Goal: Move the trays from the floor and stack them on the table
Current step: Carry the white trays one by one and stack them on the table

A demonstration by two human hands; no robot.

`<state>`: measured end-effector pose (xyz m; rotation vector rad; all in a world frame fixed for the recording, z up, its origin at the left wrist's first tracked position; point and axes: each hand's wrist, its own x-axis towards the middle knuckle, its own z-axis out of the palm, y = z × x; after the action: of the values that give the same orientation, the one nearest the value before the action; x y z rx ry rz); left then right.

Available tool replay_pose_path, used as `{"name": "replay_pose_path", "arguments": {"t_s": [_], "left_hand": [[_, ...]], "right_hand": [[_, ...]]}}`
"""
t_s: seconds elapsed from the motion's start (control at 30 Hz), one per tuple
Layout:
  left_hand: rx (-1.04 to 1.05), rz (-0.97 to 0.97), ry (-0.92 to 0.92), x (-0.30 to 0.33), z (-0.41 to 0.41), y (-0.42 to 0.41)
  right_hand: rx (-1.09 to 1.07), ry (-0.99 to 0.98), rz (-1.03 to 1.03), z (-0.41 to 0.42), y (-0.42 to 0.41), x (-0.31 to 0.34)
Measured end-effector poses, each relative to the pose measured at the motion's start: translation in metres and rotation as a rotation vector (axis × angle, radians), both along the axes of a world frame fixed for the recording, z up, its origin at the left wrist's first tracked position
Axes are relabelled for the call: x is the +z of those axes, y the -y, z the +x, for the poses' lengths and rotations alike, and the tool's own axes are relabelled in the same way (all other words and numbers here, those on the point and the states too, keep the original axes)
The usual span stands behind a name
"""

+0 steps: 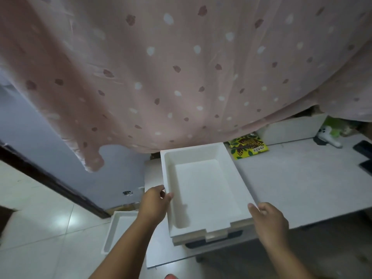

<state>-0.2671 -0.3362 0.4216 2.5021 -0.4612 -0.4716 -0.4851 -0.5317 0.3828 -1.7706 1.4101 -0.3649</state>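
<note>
Tray (pixel 203 186) topped table stack | left hand (pixel 154 204) clamped its left wall | right hand (pixel 269 222) gripped its right corner

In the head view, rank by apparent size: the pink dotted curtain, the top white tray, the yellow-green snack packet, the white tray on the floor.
1. Pink dotted fabric curtain
2. Top white plastic tray
3. White plastic tray on the floor, partly hidden by the left arm and farther away, so its rank is unsure
4. Yellow-green snack packet
</note>
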Motion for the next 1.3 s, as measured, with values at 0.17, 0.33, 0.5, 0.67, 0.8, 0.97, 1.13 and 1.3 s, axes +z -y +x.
{"name": "replay_pose_path", "arguments": {"t_s": [0.17, 0.33, 0.5, 0.67, 0.8, 0.97, 1.13, 1.3], "left_hand": [[0.013, 0.06, -0.084, -0.022, -0.008, 0.005], [-0.097, 0.172, 0.085, -0.049, -0.008, -0.002], [-0.206, 0.247, 0.096, -0.062, -0.01, -0.009], [-0.253, 0.318, 0.089, -0.065, 0.001, -0.005], [-0.298, 0.373, 0.049, -0.064, 0.008, -0.005], [-0.347, 0.289, -0.073, -0.068, 0.01, -0.013], [-0.15, -0.012, -0.081, -0.073, -0.005, -0.062], [-0.156, 0.085, -0.231, -0.095, -0.003, -0.173]], "right_hand": [[0.037, -0.067, -0.025, 0.0, 0.004, -0.003], [0.317, -0.255, -0.157, -0.001, 0.007, -0.003], [0.366, -0.37, -0.14, 0.011, 0.009, 0.0], [0.39, -0.431, -0.102, 0.018, 0.017, 0.0], [0.423, -0.488, -0.096, 0.022, 0.021, 0.0], [0.465, -0.554, -0.08, 0.028, 0.02, 0.007], [0.425, -0.582, -0.331, 0.042, -0.037, 0.018], [0.656, -0.326, -0.507, 0.082, -0.153, 0.016]]}}
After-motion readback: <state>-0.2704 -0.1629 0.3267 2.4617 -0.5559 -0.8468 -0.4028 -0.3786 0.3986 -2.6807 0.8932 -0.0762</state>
